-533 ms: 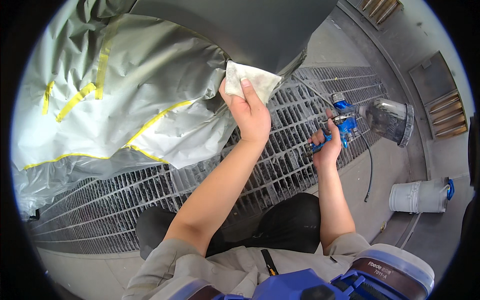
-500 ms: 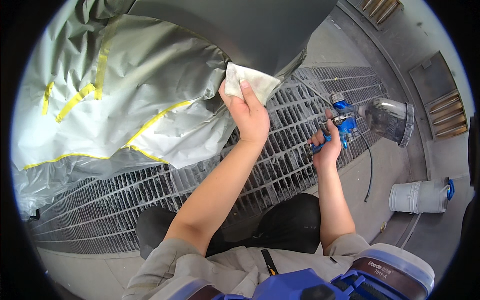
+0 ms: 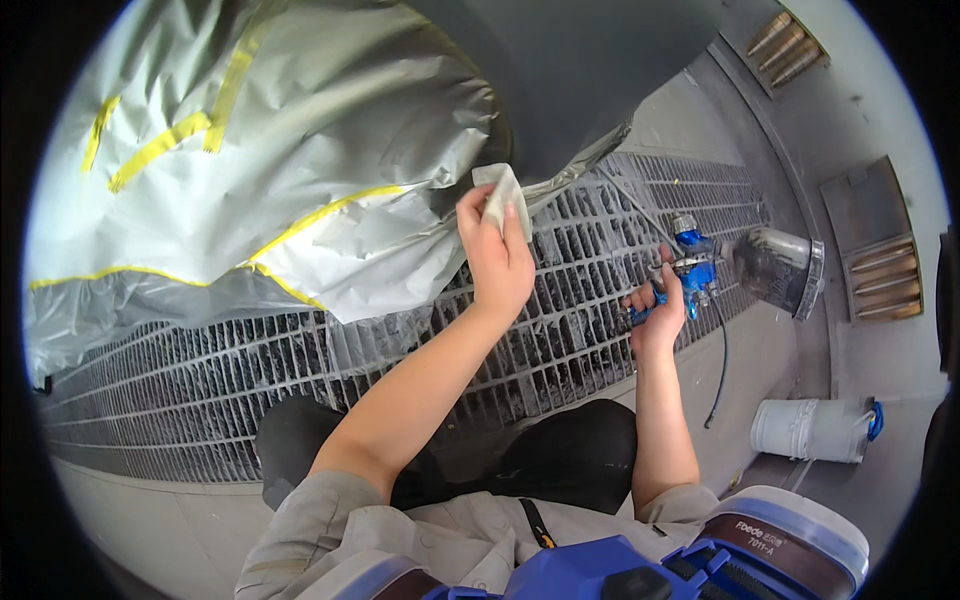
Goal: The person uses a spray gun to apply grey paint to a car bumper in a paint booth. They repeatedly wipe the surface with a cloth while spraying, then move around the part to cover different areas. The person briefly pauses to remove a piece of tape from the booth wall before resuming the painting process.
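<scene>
Pinched in my left hand is a folded off-white cloth, held at the lower edge of a smooth dark grey panel. Whether the cloth touches the panel I cannot tell. My right hand is wrapped round the handle of a blue spray gun, well to the right of the panel. A clear cup with grey residue inside sticks out sideways from the gun. Silvery masking sheet with strips of yellow tape covers the area left of the panel.
Metal floor grating runs under my arms and past my knees. A thin dark hose hangs below the spray gun. On the right lies or stands a white bucket, near a wall with vents. My respirator fills the lower edge.
My left hand has moved down with the cloth, which now shows more edge-on. The panel and masking sheet sit differently in view as my head has shifted. The right hand keeps the spray gun.
</scene>
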Demonstrator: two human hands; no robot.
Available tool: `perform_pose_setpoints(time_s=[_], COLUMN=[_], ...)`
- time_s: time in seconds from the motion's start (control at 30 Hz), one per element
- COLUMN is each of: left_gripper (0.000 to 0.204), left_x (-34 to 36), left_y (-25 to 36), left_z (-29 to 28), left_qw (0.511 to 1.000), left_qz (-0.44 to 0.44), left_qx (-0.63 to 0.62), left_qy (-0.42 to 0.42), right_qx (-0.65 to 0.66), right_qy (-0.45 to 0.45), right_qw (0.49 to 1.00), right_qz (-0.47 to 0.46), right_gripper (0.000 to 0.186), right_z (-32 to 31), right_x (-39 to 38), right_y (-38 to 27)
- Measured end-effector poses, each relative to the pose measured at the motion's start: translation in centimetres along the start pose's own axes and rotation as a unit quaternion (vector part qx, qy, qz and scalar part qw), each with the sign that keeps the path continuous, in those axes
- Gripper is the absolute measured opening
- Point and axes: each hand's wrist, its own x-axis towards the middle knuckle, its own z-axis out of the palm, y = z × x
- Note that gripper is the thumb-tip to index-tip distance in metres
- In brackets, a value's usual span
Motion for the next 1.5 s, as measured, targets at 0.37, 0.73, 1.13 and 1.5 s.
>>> perform_pose_setpoints(time_s=[0.37,0.73,1.13,1.5], left_gripper=[0.031,0.034,0.035,0.047], left_x=[-8.2,-3.9,-1.6,-7.0], left_y=[-4.3,0.0,1.5,3.4], left_z=[-1.1,-3.1,-5.4,-5.6], left_qw=[0.861,0.825,0.741,0.630], left_qz=[-0.242,-0.075,0.047,0.072], left_qx=[0.010,-0.007,0.047,0.041], left_qy=[-0.446,-0.560,-0.669,-0.772], right_qx=[-0.082,-0.105,-0.063,-0.014], right_qy=[0.041,0.149,0.341,0.342], right_qw=[0.996,0.983,0.937,0.940], right_qz=[-0.004,0.013,0.053,-0.012], right_gripper=[0.054,0.033,0.057,0.032], right_z=[-1.0,-2.3,-4.5,-3.5], right_x=[1.0,2.2,3.4,4.6], right_y=[2.8,6.1,7.0,6.5])
